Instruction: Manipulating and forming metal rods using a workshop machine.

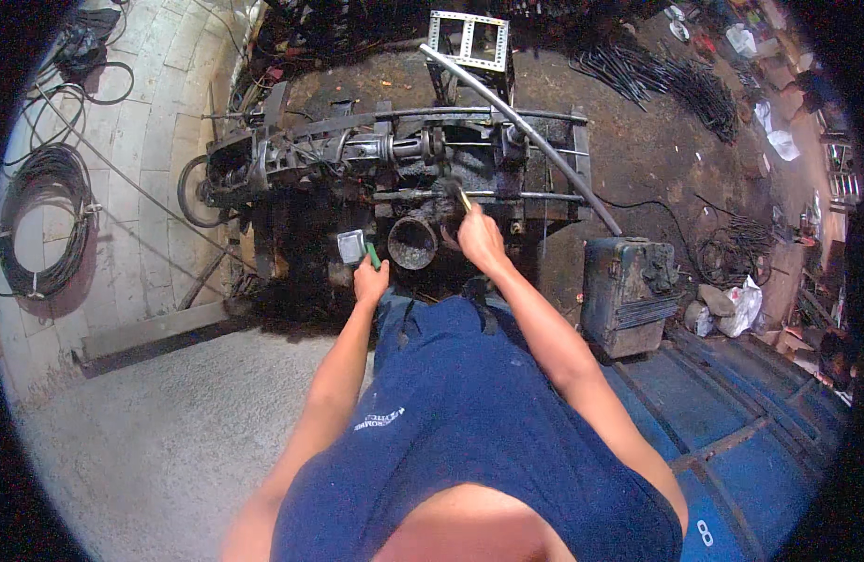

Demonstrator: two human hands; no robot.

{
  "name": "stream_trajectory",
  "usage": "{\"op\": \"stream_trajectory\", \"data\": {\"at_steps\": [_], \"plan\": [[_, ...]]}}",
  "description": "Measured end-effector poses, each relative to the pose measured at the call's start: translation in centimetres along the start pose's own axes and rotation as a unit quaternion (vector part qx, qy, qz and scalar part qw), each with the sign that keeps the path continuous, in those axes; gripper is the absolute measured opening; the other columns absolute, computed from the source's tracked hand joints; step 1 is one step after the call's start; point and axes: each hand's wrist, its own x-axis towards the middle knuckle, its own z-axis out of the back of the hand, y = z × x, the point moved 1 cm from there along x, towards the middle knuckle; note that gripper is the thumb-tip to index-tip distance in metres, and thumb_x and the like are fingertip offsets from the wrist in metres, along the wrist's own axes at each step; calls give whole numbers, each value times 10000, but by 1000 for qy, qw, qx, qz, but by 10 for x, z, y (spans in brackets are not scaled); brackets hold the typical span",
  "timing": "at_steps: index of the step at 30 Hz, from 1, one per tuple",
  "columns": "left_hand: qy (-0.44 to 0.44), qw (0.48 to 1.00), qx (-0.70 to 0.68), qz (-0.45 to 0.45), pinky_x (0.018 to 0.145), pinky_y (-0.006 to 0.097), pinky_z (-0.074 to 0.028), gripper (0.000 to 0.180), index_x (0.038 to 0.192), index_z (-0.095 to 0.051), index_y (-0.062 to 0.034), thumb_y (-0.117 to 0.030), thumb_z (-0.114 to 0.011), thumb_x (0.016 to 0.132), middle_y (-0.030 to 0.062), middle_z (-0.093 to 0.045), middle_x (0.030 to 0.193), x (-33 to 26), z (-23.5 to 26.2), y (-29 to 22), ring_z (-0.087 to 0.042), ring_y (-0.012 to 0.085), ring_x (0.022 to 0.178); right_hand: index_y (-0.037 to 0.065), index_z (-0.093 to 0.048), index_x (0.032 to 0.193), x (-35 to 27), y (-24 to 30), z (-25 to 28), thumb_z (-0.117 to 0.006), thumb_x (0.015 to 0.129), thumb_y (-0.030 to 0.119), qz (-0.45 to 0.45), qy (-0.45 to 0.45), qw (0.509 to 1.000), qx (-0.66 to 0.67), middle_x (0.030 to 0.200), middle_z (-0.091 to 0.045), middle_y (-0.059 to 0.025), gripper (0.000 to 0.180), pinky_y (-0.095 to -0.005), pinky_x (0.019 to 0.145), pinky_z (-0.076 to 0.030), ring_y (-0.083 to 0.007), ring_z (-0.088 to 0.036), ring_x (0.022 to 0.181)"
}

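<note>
My left hand (371, 282) is closed round the green handle of a scraper with a flat, square, silvery blade (351, 246). It stays left of a round, metal-rimmed funnel (413, 243) at the machine's front. My right hand (481, 240) grips what looks like a brush (465, 199) by its pale handle. The brush's dark head reaches among the machine's parts and is too blurred to make out fully. In front of me stretches a long, greasy, dark metal machine (366, 147) with rods along its length.
A metal pipe (526, 128) leans across the machine's right end. To the right stands a grey box-like unit (629, 295) beside blue floor panels (732, 440). A white perforated frame (468, 40) is behind. Coiled cable (43, 225) hangs on the left wall; dark rods (657, 80) lie far right.
</note>
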Motion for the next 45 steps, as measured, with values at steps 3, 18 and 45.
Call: {"op": "stream_trajectory", "data": {"at_steps": [3,18,45], "plan": [[7,1000,8,-3,823,492,-493,492,1182,-590,-27,-358,-647,822,261,-661,979,3,-2,2,-626,431,952,14,-561,1052,-32,-68,2,-475,916,243,-16,-99,991,86,828,-627,-302,280,-555,722,-469,-487,-611,837],[5,998,64,-8,841,496,-489,497,1168,-597,-11,-362,-647,820,267,-659,985,6,0,-16,-620,440,964,61,-662,1022,80,-297,-33,-511,915,161,-177,-274,855,403,698,-599,-17,210,-248,474,-392,-91,-506,537],[-14,1000,0,-1,810,499,-492,437,1067,-608,-5,-358,-659,815,261,-661,957,2,-4,-3,-617,448,943,28,-648,1040,115,36,141,-424,957,463,101,-232,950,-183,1033,-617,-184,497,-506,872,-425,-362,-597,988]]}}
